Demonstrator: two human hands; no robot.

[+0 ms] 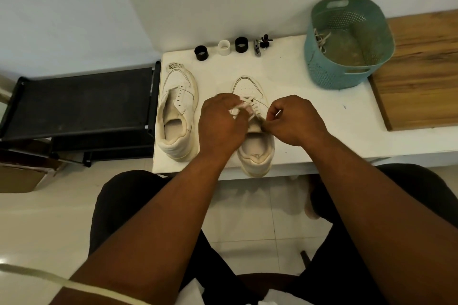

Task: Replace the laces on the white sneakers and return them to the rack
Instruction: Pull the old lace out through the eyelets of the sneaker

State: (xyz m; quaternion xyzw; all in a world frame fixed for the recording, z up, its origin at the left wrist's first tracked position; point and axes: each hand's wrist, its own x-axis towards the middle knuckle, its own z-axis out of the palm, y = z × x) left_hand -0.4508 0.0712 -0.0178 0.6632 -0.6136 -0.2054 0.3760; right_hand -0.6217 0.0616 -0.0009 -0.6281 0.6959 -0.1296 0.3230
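Observation:
Two white sneakers stand on a white table (309,116), toes pointing away from me. The left sneaker (177,111) has empty eyelets and no lace. The right sneaker (255,153) is partly laced near the toe. My left hand (221,124) covers its left side and pinches a white lace (244,105) over the tongue. My right hand (293,120) pinches the other lace end at the shoe's right eyelets. The middle of this shoe is hidden under my hands.
A black shoe rack (79,104) stands left of the table. A teal perforated basket (347,42) holding old laces sits at the table's back right. Two black rings (201,53), a white ring (224,47) and small tools (262,43) line the back edge. A wooden board (418,69) lies right.

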